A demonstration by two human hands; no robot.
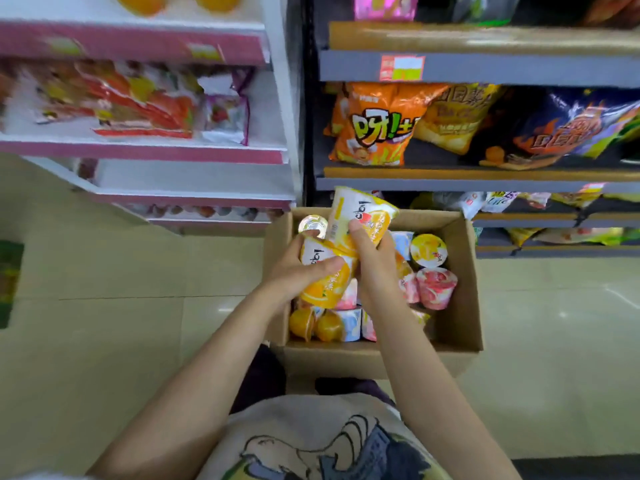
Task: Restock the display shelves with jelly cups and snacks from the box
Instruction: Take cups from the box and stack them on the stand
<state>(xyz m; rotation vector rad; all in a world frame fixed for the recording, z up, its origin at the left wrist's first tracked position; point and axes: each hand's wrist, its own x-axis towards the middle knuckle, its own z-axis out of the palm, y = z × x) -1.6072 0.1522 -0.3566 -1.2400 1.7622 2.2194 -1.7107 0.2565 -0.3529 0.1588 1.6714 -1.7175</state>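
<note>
Beside half-filled pink-edged white display shelves point(145, 147), both hands are gripping yellow orange-printed plastic jelly cups, left hand point(298, 268) one point(325, 278), right hand point(372, 261) another point(360, 216), while many cups are waiting in the brown cardboard box point(464, 282).

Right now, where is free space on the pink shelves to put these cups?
The bare white shelf under the candy bags looks free. The bags' level is crowded, free only by its right wall. The box is crowded.
</note>
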